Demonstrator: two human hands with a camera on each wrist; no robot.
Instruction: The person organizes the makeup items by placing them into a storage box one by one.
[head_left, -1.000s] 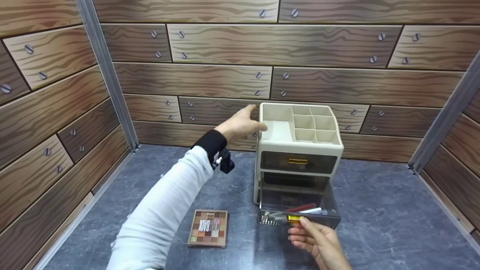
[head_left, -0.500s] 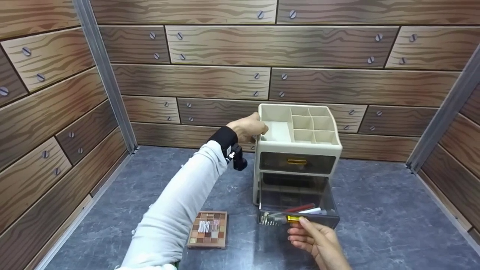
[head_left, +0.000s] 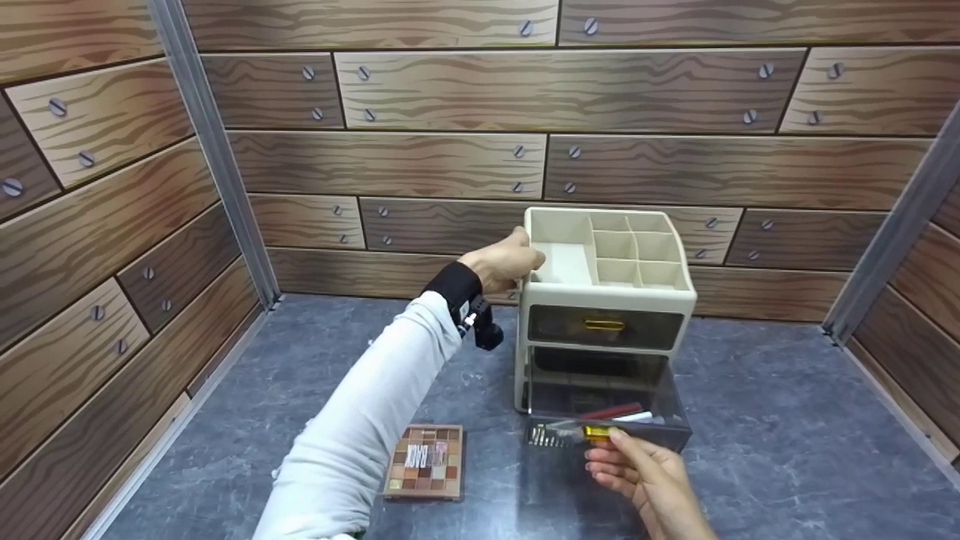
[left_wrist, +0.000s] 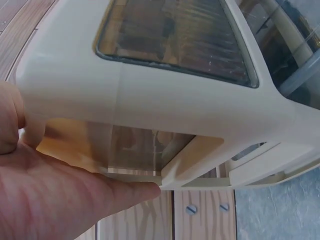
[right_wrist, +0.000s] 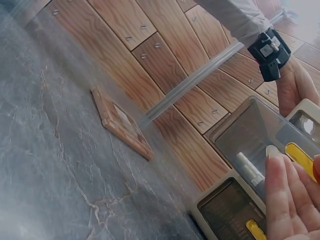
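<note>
My left hand (head_left: 504,264) grips the upper left side of a cream drawer organizer (head_left: 570,292), its thumb at the top rim. In the left wrist view, one finger (left_wrist: 122,192) lies along the organizer's side wall. At the front, my right hand (head_left: 649,476) pinches the gold handle (head_left: 597,433) of a smoky clear drawer (head_left: 682,431), which is pulled out. Inside it lie a red stick (head_left: 613,412), a white tube (head_left: 634,418) and several small items near the front left. The drawer above (head_left: 555,324) is closed.
An eyeshadow palette (head_left: 425,480) lies on the grey marbled table (head_left: 780,450), left of the organizer and partly overlapped by my left sleeve. The organizer's top has several dividers (head_left: 634,259). Another closed drawer (right_wrist: 225,205) sits below the pulled-out one. Wood-patterned walls (head_left: 405,165) enclose the table.
My left hand, outstretched by the organizer's left rim a second ago, has lowered and moved right to grip that side. My right hand keeps its pinch on the handle; the drawer stays out.
</note>
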